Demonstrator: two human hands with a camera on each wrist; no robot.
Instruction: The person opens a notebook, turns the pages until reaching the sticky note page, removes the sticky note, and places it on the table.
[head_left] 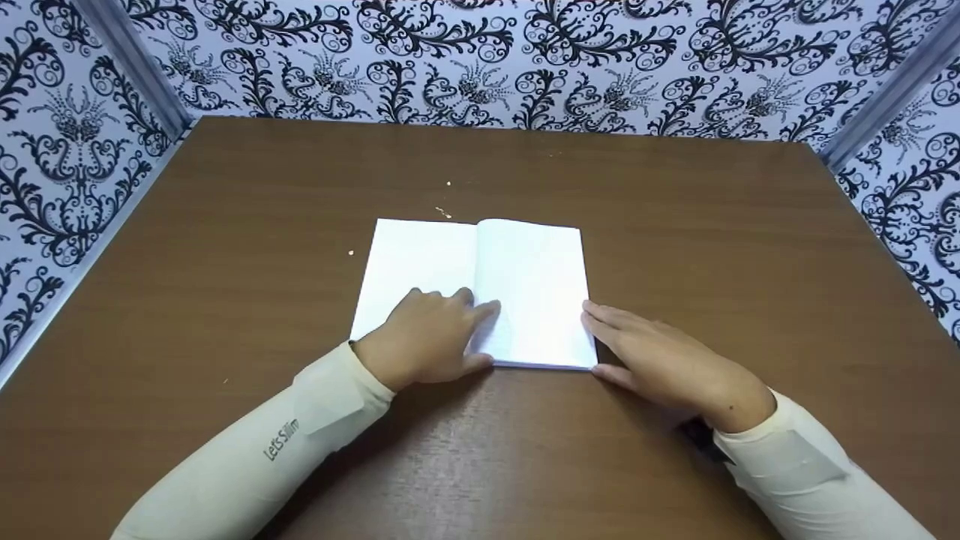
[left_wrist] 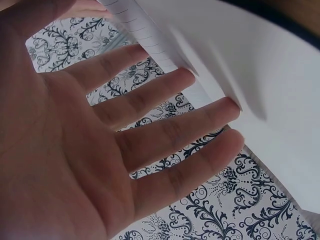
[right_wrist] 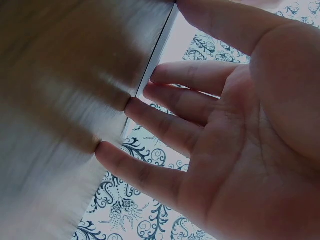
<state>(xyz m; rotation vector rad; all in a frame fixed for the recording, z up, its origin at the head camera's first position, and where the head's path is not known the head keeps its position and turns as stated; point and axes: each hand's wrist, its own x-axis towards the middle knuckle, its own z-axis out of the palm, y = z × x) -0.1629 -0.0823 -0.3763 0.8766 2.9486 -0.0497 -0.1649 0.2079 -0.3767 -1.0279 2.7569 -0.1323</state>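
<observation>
An open white notebook (head_left: 525,277) with faint ruled lines lies flat in the middle of the brown table (head_left: 675,195). My left hand (head_left: 439,334) rests on its lower left page near the spine. In the left wrist view the spread, straight fingers (left_wrist: 165,130) touch the ruled page (left_wrist: 240,60) with their tips. My right hand (head_left: 660,360) lies flat on the table against the notebook's lower right edge. In the right wrist view its straight fingers (right_wrist: 165,125) meet the tabletop (right_wrist: 60,75) beside the thin page edge (right_wrist: 161,47). Neither hand grips anything.
Black-and-white patterned walls (head_left: 480,60) close the table in at the back and on both sides. A few small pale crumbs (head_left: 444,212) lie just behind the notebook. A dark strap (head_left: 697,435) shows at my right wrist.
</observation>
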